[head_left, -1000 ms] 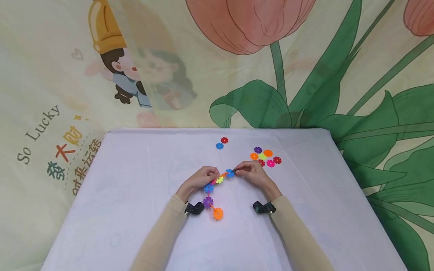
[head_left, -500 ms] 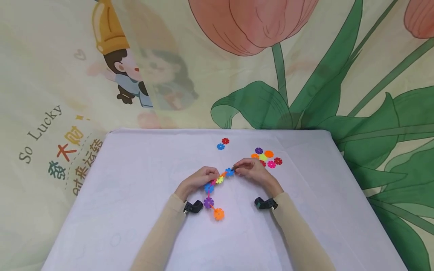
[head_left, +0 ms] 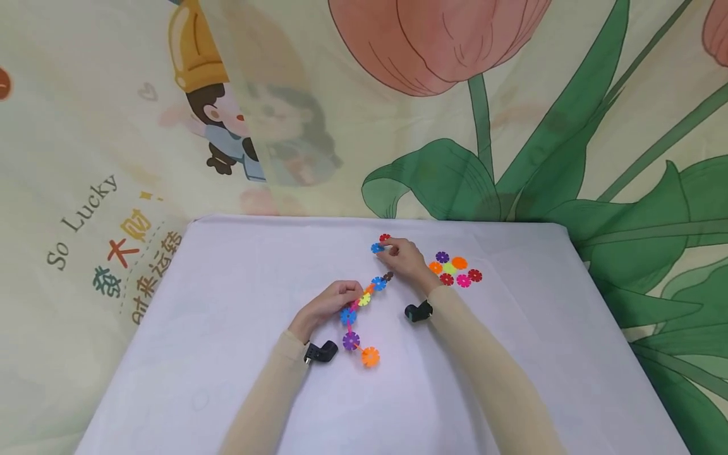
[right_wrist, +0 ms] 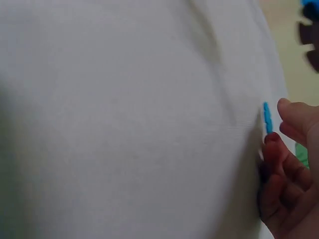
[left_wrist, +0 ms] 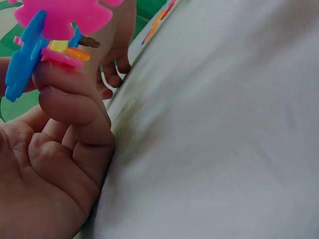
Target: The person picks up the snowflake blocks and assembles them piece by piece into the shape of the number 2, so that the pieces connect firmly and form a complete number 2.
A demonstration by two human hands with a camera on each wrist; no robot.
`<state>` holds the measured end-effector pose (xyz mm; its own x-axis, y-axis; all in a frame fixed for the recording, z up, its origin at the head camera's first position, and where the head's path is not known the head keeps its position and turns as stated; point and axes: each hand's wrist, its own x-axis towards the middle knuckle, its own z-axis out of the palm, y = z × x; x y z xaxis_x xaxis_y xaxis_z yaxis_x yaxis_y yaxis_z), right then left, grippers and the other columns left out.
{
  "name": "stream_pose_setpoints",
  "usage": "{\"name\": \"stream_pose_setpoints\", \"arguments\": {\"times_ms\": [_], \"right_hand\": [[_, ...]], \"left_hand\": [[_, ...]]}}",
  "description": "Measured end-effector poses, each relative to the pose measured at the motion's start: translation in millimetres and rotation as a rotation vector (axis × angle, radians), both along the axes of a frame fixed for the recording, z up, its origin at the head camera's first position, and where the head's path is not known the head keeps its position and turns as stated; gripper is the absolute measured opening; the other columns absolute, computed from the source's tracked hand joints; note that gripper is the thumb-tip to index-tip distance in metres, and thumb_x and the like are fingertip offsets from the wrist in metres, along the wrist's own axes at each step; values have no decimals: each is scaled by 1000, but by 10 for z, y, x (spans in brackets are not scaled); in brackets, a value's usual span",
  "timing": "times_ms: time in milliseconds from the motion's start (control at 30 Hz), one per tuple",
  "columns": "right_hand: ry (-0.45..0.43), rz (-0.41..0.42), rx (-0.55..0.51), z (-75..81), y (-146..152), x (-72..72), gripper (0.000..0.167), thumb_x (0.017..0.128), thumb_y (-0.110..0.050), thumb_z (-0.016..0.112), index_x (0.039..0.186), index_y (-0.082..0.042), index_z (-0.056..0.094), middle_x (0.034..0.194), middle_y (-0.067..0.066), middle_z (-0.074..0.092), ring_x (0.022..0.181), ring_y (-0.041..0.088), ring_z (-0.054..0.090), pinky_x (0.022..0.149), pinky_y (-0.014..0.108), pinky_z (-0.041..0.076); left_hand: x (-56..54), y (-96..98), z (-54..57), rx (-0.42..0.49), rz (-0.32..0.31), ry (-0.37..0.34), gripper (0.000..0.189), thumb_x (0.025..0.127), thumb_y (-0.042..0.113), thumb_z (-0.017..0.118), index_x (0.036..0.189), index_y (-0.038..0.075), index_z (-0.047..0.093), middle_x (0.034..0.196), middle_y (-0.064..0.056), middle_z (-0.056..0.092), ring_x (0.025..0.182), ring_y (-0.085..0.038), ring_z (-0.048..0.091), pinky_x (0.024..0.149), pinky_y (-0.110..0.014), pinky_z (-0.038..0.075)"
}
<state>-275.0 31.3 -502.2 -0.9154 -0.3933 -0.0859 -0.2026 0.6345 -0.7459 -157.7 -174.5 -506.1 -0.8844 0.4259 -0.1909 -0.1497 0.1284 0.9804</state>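
Note:
My left hand (head_left: 327, 303) pinches a chain of slotted plastic snowflake discs near its middle. A blue disc (head_left: 348, 316), a purple disc (head_left: 351, 341) and an orange disc (head_left: 370, 357) hang toward me; a brown disc (head_left: 388, 276) sits at the far end. In the left wrist view, a pink disc (left_wrist: 65, 17) of the chain stands above the curled fingers. At the back, my right hand (head_left: 405, 260) reaches down at a loose blue disc (right_wrist: 267, 118), thumb and fingers apart. A red disc (head_left: 385, 237) lies just behind, partly covered by the fingers.
To the right of the right hand lies a cluster of several loose discs (head_left: 449, 268) in purple, orange, yellow-green, red and pink. A white cloth covers the table (head_left: 256, 253), whose back edge meets a printed curtain (head_left: 318, 196).
My right hand has let go of the brown disc, now on the chain's end, and moved back to the loose blue disc. The left hand keeps its hold. The head view has shifted slightly.

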Motion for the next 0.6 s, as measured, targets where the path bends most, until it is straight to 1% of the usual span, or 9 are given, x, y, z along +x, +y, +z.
{"name": "stream_pose_setpoints", "arguments": {"times_ms": [100, 167, 233, 300, 367, 433, 533, 600], "right_hand": [[27, -4, 110, -6, -86, -39, 43, 93, -33, 67, 131, -12, 64, 81, 5, 57, 72, 21, 51, 58, 27, 39], [41, -10, 153, -5, -106, -48, 43, 92, -32, 68, 130, -11, 65, 79, 6, 58, 70, 21, 52, 57, 28, 39], [34, -27, 156, 7, -114, -44, 40, 90, -29, 71, 123, -7, 66, 82, 7, 59, 73, 22, 53, 61, 30, 43], [17, -41, 134, 20, -103, -37, 36, 87, -26, 75, 114, -4, 66, 87, 8, 60, 78, 23, 54, 67, 31, 46], [-8, -47, 65, 26, -80, -25, 31, 84, -20, 77, 104, -1, 64, 90, 10, 61, 80, 23, 54, 72, 31, 48], [-41, -51, -36, 27, -38, 0, 27, 85, -17, 77, 99, 1, 62, 90, 11, 61, 81, 22, 54, 74, 29, 49], [-122, -86, -222, 7, 76, 69, 23, 89, -14, 73, 102, 2, 64, 86, 11, 64, 76, 19, 56, 71, 24, 51], [-185, -144, -318, -5, 190, 149, 23, 92, -15, 71, 107, 1, 67, 84, 10, 67, 73, 18, 58, 69, 21, 52]], "left_hand": [[4, -8, -12, 19, 2, 3, 17, 100, 5, 48, 88, -5, 56, 72, 3, 46, 67, -10, 41, 63, -21, 33], [8, 1, -26, 37, 0, 2, 17, 100, 5, 49, 87, -4, 56, 72, 3, 46, 66, -9, 40, 61, -20, 33], [12, 8, -26, 46, -1, 0, 17, 100, 5, 49, 87, -2, 56, 71, 4, 46, 65, -8, 40, 60, -20, 33], [13, 14, -26, 51, -1, -2, 16, 100, 6, 49, 87, -1, 56, 70, 5, 46, 63, -8, 40, 59, -20, 32], [11, 19, -26, 53, -6, 6, 16, 100, 6, 49, 87, -2, 56, 70, 5, 46, 63, -7, 40, 59, -19, 32], [12, 19, -24, 53, -9, 16, 17, 100, 5, 49, 87, -4, 55, 69, 5, 46, 62, -7, 39, 59, -20, 32], [15, 13, -22, 41, -8, 19, 17, 99, 6, 49, 87, -5, 55, 70, 5, 45, 62, -7, 38, 59, -20, 31], [20, 7, -22, 34, -9, 15, 17, 100, 6, 50, 88, -4, 55, 70, 4, 45, 63, -7, 39, 59, -20, 31]]}}
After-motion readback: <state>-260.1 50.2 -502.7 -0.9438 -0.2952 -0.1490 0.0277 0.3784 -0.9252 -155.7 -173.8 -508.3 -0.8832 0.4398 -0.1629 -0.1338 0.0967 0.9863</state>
